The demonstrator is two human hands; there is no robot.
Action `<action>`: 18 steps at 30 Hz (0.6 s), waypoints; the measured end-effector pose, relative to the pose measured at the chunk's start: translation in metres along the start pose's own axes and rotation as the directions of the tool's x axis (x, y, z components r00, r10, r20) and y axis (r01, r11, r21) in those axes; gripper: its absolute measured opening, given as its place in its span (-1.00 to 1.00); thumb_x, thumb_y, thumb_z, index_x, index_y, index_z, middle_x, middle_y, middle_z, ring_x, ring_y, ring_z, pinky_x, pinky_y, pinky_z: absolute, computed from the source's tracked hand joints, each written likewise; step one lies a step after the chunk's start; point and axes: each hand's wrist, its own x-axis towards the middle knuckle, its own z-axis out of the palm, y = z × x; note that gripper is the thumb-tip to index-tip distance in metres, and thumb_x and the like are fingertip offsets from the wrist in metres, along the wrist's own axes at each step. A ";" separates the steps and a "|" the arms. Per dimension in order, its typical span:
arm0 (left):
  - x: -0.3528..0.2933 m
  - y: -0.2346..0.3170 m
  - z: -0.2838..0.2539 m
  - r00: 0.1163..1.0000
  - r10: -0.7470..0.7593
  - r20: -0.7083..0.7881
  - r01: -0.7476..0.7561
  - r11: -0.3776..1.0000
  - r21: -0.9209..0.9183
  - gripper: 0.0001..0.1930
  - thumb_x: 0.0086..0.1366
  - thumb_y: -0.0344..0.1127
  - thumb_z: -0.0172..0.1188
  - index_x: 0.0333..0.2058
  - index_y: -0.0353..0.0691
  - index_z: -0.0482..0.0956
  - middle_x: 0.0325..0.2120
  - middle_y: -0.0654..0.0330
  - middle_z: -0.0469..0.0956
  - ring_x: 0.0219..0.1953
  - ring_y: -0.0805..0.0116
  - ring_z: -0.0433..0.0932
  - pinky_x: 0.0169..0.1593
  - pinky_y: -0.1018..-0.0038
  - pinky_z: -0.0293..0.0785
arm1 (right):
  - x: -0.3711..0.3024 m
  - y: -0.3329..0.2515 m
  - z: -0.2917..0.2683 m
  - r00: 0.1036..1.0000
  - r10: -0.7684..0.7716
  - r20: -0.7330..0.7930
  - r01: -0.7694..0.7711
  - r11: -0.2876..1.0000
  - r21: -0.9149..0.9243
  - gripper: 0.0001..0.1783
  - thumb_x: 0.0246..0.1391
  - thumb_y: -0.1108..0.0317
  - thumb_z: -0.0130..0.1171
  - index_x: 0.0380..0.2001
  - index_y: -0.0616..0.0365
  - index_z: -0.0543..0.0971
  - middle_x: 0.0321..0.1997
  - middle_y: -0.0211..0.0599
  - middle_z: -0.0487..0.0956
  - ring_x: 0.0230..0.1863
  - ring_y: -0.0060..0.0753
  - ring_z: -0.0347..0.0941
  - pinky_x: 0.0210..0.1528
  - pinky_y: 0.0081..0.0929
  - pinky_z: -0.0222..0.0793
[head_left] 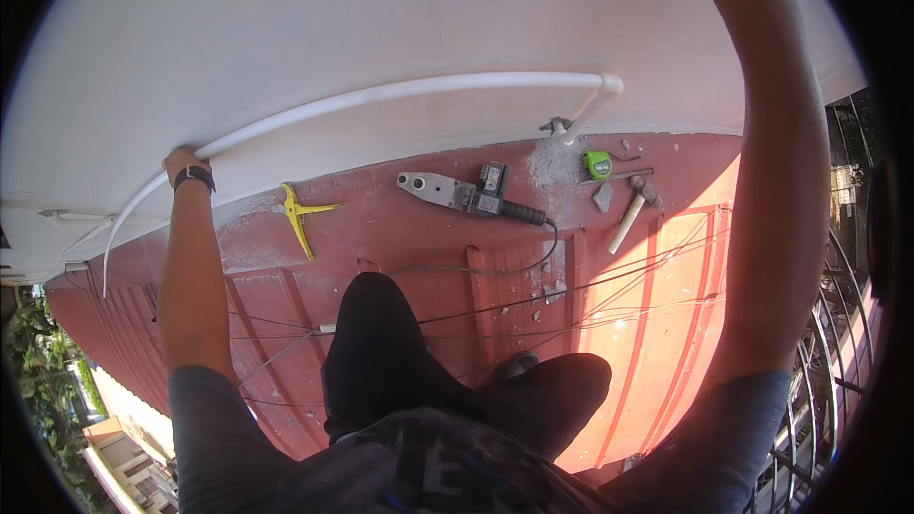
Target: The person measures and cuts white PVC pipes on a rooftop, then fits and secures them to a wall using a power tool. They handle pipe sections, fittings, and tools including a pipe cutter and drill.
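Note:
A long white pipe [400,90] runs along the white wall [381,9] and bends down at an elbow [610,85] to a fitting by the roof. My left hand [179,158], with a dark watch on the wrist, grips the pipe at its left part where it curves down. My right arm [776,181] reaches up along the wall and leaves the picture at the top, so my right hand is hidden. My knees in dark trousers [381,343] rest on the red metal roof [657,324].
On the roof by the wall lie yellow pipe cutters [299,214], a pipe welding iron [471,195] with a black cable, a green tape measure [597,165], a hammer [633,209] and bits of rubble. A metal railing [838,343] stands at the right; trees and buildings lie far below left.

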 end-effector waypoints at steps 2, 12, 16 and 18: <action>0.025 -0.004 0.039 0.926 -0.323 0.197 0.320 0.392 -0.862 -0.43 0.37 0.00 0.06 0.09 -0.44 0.50 0.08 -0.16 0.54 0.08 -0.01 0.57 0.10 0.18 0.51 | 0.002 0.001 -0.010 0.984 0.089 0.155 -0.102 0.992 0.079 0.03 -0.20 0.03 0.60 0.28 0.27 0.34 -0.27 0.07 0.62 -0.25 0.03 0.61 -0.20 -0.23 0.55; 0.035 0.022 0.051 0.691 -0.513 0.510 0.394 -0.324 -0.860 -0.11 0.46 0.26 -0.30 0.07 -0.72 0.43 0.06 -0.36 0.53 0.10 -0.29 0.53 0.22 0.03 0.41 | 0.189 0.055 -0.172 0.575 -0.121 -0.809 0.367 0.922 0.123 -0.56 -0.17 0.20 0.61 -0.28 0.24 0.68 -0.28 -0.19 0.59 -0.51 -0.41 0.47 -0.47 -0.50 0.43; 0.029 0.015 0.042 0.638 -0.554 0.535 0.419 -0.334 -0.844 -0.10 0.46 0.27 -0.32 0.06 -0.72 0.45 0.04 -0.35 0.55 0.09 -0.28 0.53 0.20 0.04 0.44 | 0.229 -0.027 -0.241 0.947 -0.132 -0.293 0.191 0.964 0.184 -0.21 0.00 -0.02 0.44 0.03 0.51 0.47 -0.22 0.05 0.61 -0.24 -0.13 0.53 -0.19 -0.26 0.43; 0.012 0.017 0.033 0.675 -0.509 0.535 0.415 -0.338 -0.845 -0.10 0.48 0.26 -0.36 0.07 -0.72 0.44 0.04 -0.34 0.55 0.10 -0.28 0.53 0.20 0.05 0.44 | 0.238 -0.039 -0.225 0.985 -0.087 -0.147 0.104 0.988 0.115 -0.21 0.03 -0.13 0.34 -0.01 0.47 0.50 -0.24 -0.01 0.63 -0.28 -0.22 0.54 -0.26 -0.29 0.42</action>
